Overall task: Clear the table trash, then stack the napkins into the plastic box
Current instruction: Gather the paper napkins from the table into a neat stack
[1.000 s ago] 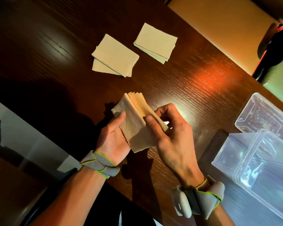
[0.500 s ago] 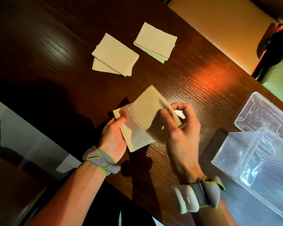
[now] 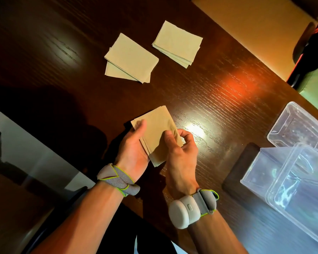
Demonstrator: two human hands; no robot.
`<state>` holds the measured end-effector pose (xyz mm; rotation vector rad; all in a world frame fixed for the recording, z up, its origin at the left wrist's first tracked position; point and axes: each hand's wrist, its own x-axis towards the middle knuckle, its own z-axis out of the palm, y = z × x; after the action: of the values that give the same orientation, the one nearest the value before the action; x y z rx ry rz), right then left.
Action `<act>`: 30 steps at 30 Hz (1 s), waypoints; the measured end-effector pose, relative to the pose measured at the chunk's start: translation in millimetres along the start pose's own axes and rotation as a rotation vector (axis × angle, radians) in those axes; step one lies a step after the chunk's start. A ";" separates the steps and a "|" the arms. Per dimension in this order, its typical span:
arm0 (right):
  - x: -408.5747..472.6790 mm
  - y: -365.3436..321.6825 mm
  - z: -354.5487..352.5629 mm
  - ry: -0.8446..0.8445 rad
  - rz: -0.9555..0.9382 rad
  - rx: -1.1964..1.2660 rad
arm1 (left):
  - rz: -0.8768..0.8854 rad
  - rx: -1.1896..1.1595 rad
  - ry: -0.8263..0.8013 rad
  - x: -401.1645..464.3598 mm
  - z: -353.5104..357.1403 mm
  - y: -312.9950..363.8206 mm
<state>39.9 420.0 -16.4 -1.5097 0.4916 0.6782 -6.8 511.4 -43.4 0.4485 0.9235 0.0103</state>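
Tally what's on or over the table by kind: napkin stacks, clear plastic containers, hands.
Napkin stacks: 3. One held in both hands, two lying on the table, left and right.
Clear plastic containers: 2. A shallow one at the far right, a deeper box nearer the camera.
Hands: 2. Left hand, right hand.
Total: 7

Indoor dining or café-type setting, dimly lit; which of the two cannot be told. Dark wood-grain table with warm overhead lamp glare and an orange glow on its surface. Small stacks of tan paper napkins laid out on it. Clear plastic food boxes at the right edge. Pale floor beyond the table; part of a dark chair at top right.
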 end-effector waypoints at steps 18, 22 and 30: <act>2.8 -11.7 -16.7 -0.022 -0.237 -0.492 | 0.315 0.208 0.148 6.6 4.1 -0.9; 15.3 -21.7 -25.4 -0.138 -0.342 -0.708 | 0.465 0.337 0.150 3.0 2.5 7.8; 35.0 -29.5 -25.5 -0.460 -0.400 -0.706 | 0.682 0.677 -0.063 -1.1 10.6 11.4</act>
<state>88.2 400.0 -19.0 -1.9448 -0.4443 0.8922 2.8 517.7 -32.8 1.3708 0.6568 0.3099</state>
